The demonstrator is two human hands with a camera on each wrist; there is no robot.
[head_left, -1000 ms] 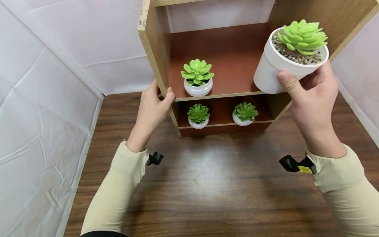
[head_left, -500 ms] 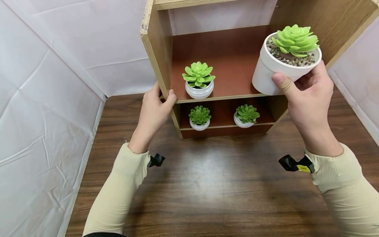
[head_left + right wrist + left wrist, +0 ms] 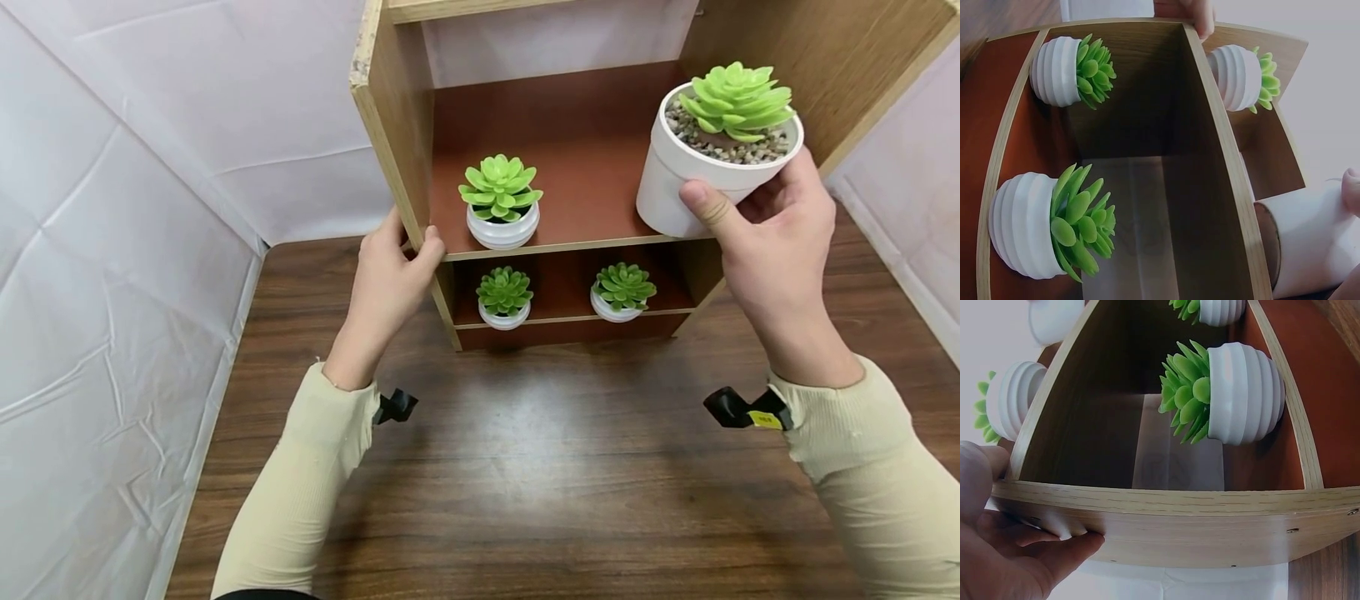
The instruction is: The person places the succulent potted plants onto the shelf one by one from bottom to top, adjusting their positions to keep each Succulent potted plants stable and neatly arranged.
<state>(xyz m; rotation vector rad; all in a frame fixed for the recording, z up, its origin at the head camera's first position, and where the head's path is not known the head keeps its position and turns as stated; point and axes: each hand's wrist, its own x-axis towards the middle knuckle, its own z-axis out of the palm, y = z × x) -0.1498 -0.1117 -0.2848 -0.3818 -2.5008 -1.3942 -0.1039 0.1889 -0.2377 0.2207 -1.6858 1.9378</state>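
Observation:
My right hand (image 3: 780, 250) holds a large white pot (image 3: 663, 187) with a green succulent and pebbles, thumb on its near side. The pot leans at the right end of the upper brown shelf board (image 3: 570, 150); in the right wrist view its base is close to the board's front edge, and I cannot tell whether they touch. At the left, my left hand (image 3: 390, 279) grips the wooden shelf's side panel (image 3: 397, 142), thumb at the front edge and fingers on the outer face. A small potted succulent (image 3: 501, 225) stands on the same board, near its left front.
Below, two more small succulents, one left (image 3: 504, 296) and one right (image 3: 622, 292), stand on the lower board. The shelf unit rests on a dark wooden tabletop (image 3: 517, 467). White sheeting (image 3: 112, 275) hangs at the left, behind and at the right.
My right hand has shifted the large potted succulent a little to the left, and the pot has become slightly more upright. My left hand keeps its grip on the side panel.

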